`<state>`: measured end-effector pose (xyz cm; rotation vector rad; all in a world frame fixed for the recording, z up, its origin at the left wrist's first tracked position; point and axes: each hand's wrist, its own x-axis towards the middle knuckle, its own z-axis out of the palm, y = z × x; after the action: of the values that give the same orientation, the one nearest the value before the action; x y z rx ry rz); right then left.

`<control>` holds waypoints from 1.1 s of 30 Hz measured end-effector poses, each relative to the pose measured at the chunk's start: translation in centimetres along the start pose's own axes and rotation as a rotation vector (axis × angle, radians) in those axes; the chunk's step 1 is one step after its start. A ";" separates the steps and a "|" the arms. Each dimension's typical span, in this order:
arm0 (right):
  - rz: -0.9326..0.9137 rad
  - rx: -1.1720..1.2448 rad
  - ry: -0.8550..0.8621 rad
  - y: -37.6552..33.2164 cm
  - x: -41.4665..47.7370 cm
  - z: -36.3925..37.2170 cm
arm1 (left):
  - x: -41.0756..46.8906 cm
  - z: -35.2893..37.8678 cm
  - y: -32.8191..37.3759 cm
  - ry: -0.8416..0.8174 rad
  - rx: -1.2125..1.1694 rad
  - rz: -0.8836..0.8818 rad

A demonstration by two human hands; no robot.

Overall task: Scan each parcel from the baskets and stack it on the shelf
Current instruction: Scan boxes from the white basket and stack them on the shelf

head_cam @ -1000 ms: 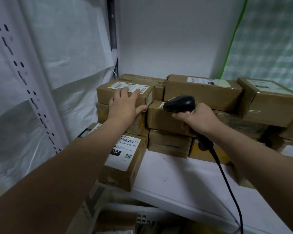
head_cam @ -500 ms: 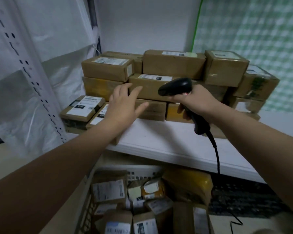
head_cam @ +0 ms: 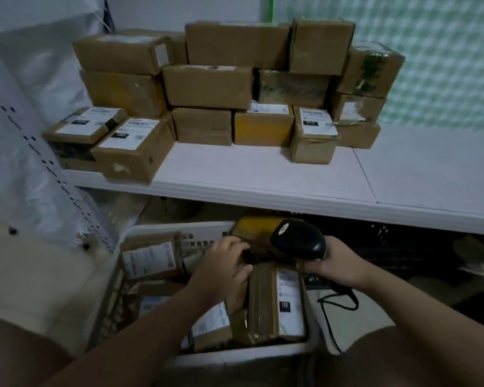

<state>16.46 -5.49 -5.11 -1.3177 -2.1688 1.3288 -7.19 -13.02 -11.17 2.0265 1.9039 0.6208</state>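
Both hands have dropped from the stacked cardboard boxes on the white shelf to the white lattice basket below. The left hand curls its fingers round the top edge of a tape-glossed brown parcel in the basket, whose white label reads "180". The right hand grips the smooth black scanner just above it.

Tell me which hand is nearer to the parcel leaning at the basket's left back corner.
Left. The left hand is just right of that parcel, apart from it; the right hand, holding the scanner, is farther right.
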 end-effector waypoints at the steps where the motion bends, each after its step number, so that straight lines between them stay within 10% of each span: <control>1: 0.021 0.006 0.023 1.1 -0.2 -0.1 | 0.2 0.9 0.2 -0.049 0.004 0.012; 11: 0.188 0.096 0.023 9.1 4.4 -1.7 | 4.9 6.7 1.7 -0.170 0.043 -0.078; 33: -0.182 0.142 -0.107 6.5 5.9 2.7 | 6.4 5.0 -2.2 -0.067 0.301 0.200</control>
<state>15.17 -1.22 -13.13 -0.9930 -2.1583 1.4781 -6.41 -6.10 -15.88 2.4124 1.8624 0.3195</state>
